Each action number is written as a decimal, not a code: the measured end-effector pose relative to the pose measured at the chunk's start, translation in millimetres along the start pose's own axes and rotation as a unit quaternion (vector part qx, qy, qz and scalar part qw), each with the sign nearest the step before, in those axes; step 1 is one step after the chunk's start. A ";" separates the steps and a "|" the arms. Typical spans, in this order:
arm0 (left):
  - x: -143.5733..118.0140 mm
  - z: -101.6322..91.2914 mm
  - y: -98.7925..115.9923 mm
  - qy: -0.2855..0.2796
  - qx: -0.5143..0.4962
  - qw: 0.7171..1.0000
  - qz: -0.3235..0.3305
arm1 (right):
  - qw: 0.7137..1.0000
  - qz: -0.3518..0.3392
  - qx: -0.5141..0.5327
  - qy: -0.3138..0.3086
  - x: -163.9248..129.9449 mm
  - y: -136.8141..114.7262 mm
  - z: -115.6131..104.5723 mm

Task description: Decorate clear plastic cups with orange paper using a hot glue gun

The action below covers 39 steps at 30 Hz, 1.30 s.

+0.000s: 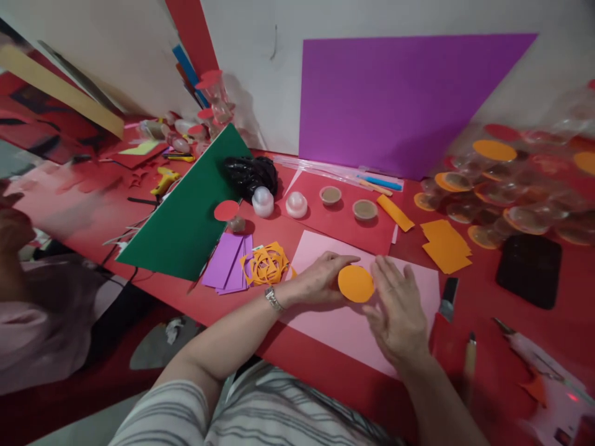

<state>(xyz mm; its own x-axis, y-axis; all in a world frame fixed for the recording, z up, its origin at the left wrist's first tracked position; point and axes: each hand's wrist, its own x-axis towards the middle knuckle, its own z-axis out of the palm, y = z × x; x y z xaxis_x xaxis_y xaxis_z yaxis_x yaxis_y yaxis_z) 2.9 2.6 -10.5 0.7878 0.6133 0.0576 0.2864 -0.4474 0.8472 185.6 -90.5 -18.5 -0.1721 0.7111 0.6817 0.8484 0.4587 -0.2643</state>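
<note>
An orange disc (pixel 356 284) lies face up between my hands, above a pink sheet (pixel 320 254). My left hand (pixel 323 279), with a watch at the wrist, curls round the disc's left side and grips it; whatever is beneath the disc is hidden. Along the disc's right edge, my right hand (pixel 398 310) is open, its fingers stretched out and close to the rim. Orange cut-out scraps (pixel 267 265) and purple paper strips (pixel 227 263) lie left of the sheet. Beyond it stand two small cups of brown grains (pixel 365 210) and two clear plastic domes (pixel 296 205).
A green board (pixel 186 217) leans at left, with a black plastic bag (pixel 251 176) behind it. At right are orange paper pieces (pixel 446 246), a black phone-like slab (pixel 528 270), a cutter (pixel 449 298) and stacked plastic containers (pixel 493 192). Another person (pixel 41 310) sits at left.
</note>
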 end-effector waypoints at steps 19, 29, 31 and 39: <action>2.8 5.9 1.6 -0.009 0.021 0.999 0.034 | 0.998 -0.054 -0.030 -0.028 1.5 -14.5 4.7; 3.2 16.4 0.9 0.041 0.069 0.997 0.002 | 0.996 -0.059 -0.064 -0.024 4.7 -21.5 8.4; 3.0 15.6 1.8 0.035 0.065 0.997 0.005 | 0.997 -0.056 -0.048 -0.025 2.4 -18.3 7.8; -0.2 4.9 1.2 0.005 -0.021 0.999 0.024 | 0.997 -0.068 -0.017 -0.023 -1.6 -6.9 4.1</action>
<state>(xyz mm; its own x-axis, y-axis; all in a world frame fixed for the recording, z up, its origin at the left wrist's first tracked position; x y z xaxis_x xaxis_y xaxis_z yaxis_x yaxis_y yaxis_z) 5.8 -1.2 -12.1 0.7940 0.5991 0.1033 0.2256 -0.4482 0.8650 178.0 -92.6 -20.6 -0.3082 0.6679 0.6775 0.8323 0.5342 -0.1480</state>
